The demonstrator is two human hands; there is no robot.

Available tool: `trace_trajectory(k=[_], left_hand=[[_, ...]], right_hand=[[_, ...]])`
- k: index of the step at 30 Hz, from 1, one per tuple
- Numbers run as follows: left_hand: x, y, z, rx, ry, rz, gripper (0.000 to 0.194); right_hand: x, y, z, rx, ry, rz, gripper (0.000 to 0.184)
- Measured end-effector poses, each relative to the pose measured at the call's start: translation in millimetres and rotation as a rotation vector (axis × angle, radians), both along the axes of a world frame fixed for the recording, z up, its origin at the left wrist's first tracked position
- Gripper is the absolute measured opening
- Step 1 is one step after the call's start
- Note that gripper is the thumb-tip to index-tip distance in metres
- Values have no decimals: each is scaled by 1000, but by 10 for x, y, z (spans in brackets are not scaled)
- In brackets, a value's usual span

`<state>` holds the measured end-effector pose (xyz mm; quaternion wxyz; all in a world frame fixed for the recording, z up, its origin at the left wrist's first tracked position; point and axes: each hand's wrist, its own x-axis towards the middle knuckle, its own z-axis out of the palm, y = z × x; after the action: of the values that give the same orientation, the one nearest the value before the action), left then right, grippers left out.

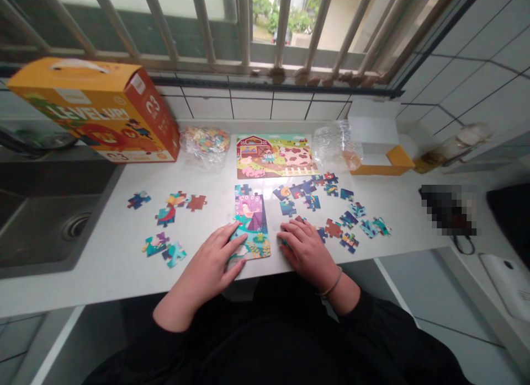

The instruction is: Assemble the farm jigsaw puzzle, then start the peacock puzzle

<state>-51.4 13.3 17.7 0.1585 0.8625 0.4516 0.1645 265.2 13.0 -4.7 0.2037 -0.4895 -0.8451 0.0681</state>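
Observation:
A tall picture card (257,230) with a purple and teal scene lies on the white counter, and jigsaw pieces (244,190) show at its top edge. My left hand (217,251) rests on the card's left side, fingers apart and lying over its edge. To the right of the card, my right hand (305,246) lies on the counter with its fingers loosely bent and apart. A reddish-brown jigsaw piece (301,219) shows just behind its knuckles. What lies under the right fingertips is mostly hidden.
Loose jigsaw pieces lie left (165,215) and right (348,218). Behind are a farm picture (273,156), a bag of pieces (206,142), crumpled plastic (333,148), an open box (379,163) and an orange box (97,112). A sink (58,208) borders the left.

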Motion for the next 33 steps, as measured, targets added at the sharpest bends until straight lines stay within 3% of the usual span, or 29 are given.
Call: trace_trajectory(k=[10, 33], left_hand=[[-46, -180, 0, 27, 58, 2, 49], [-10, -179, 45, 8, 20, 30, 41]], right_hand=[[-5, -38, 26, 85, 149, -48, 21], [-12, -37, 2, 106, 147, -36, 21]])
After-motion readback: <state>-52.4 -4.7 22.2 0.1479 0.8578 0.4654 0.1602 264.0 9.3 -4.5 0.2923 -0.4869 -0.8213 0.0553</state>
